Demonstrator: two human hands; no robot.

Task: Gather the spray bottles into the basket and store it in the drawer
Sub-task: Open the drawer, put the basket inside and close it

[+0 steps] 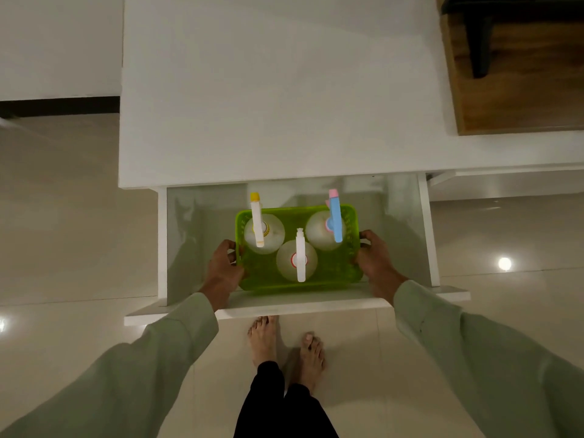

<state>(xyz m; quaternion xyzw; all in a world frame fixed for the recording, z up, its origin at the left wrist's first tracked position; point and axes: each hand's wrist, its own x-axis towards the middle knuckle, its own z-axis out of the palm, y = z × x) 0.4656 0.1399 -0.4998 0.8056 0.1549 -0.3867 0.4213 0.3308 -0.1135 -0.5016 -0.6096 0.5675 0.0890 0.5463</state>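
Note:
A bright green plastic basket point(328, 279) is inside the open white drawer point(271, 306). Three clear spray bottles stand upright in it: one with a yellow-tipped white nozzle point(257, 221) at the left, one with a white nozzle point(300, 256) at the front middle, one with a blue and pink nozzle point(335, 216) at the right. My left hand point(222, 268) grips the basket's left end and my right hand point(376, 260) grips its right end. Whether the basket rests on the drawer floor is hidden.
The drawer is pulled out from under a white counter point(278, 99). Its front panel lies just ahead of my bare feet point(284, 343) on a glossy tiled floor. A wooden surface point(518, 77) sits at the upper right. Room remains in the drawer on both sides of the basket.

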